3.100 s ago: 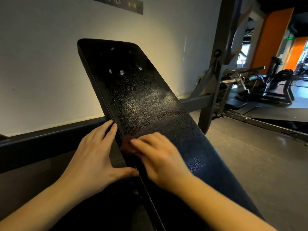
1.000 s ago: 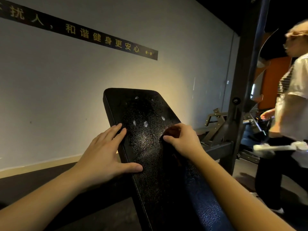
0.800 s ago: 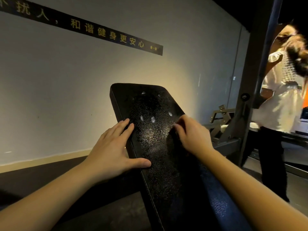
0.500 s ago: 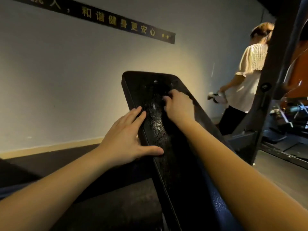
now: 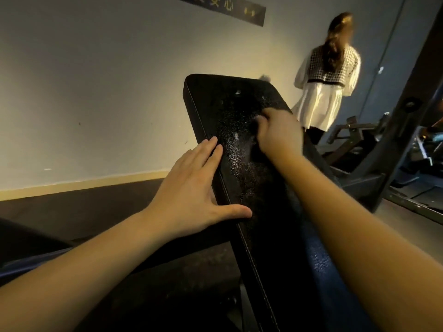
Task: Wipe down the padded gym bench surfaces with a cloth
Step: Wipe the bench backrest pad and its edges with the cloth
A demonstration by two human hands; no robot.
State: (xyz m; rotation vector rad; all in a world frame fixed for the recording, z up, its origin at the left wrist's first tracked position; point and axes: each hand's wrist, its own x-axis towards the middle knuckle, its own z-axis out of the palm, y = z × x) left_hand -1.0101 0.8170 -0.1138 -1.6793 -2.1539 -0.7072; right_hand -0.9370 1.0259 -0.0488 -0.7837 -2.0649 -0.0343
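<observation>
The left hand (image 5: 189,188) lies flat and braces the bench pad (image 5: 239,144), its fingers straight along the pad's left edge. Right of them, the right hand (image 5: 278,137) presses curled fingers over a mostly hidden dark cloth (image 5: 275,108). The upper pad is mid-wipe. The next strokes should probably cover the strip beyond those fingers.

Left hand (image 5: 191,188) flat, fingers (image 5: 211,149) straight, right hand (image 5: 278,136) curled
</observation>
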